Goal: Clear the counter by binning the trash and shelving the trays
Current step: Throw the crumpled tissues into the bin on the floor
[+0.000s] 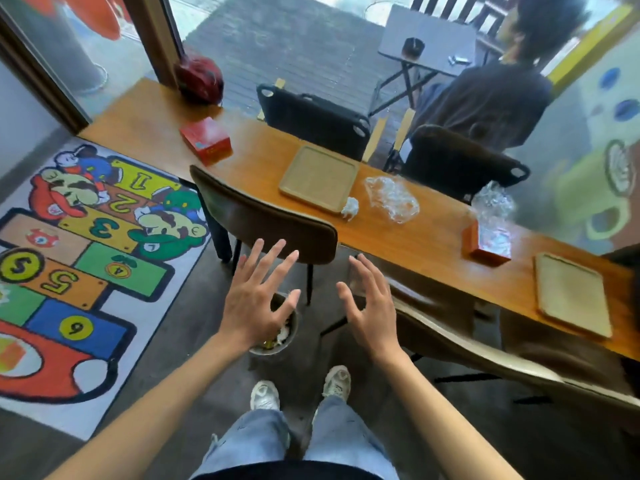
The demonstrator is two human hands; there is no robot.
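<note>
A long wooden counter (270, 154) runs along the window. On it lie a tan tray (318, 178), a crumpled white tissue (350, 207), a crumpled clear plastic wrap (393, 199) and a second tan tray (573, 294) at the far right. More clear plastic (493, 206) sits on a red box (490, 242). A small round bin (277, 336) with trash inside stands on the floor. My left hand (258, 294) hovers over the bin, fingers spread, holding nothing. My right hand (369, 303) is beside it, also spread and holding nothing.
Two brown chairs (263, 216) (485, 355) stand on my side of the counter. Another red box (206, 140) and a red bag (199, 77) sit at the counter's left end. A colourful number rug (69, 258) covers the floor at left. A person's reflection (485, 98) shows in the glass.
</note>
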